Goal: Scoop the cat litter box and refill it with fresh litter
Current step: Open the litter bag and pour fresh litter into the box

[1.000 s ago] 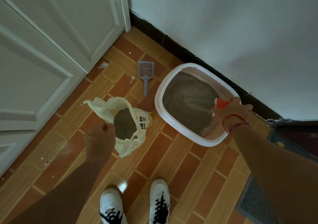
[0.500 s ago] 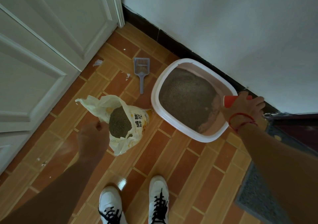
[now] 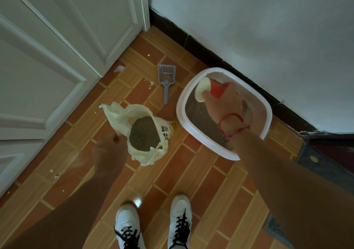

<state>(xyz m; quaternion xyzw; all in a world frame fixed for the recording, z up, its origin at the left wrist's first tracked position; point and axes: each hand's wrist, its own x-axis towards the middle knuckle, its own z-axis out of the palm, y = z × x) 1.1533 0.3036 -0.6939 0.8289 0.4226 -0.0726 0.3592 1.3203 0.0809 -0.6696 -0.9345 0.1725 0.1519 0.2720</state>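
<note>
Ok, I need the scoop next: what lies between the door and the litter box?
The blue scoop, flat on the tiles, in the head view.

The scoop (image 3: pixel 166 76) lies left of the litter box (image 3: pixel 180 113), behind the bag (image 3: pixel 118 118).

A white panelled door (image 3: pixel 57 57) meets a white wall (image 3: pixel 268 28) with a dark baseboard (image 3: pixel 201 46) at the corner. Small white scraps (image 3: pixel 119 68) lie on the orange-brown tiled floor (image 3: pixel 191 172) near the door. White sneakers (image 3: pixel 180 220) with black laces stand at the bottom edge, a dark mat (image 3: pixel 321 164) to the right.
</note>
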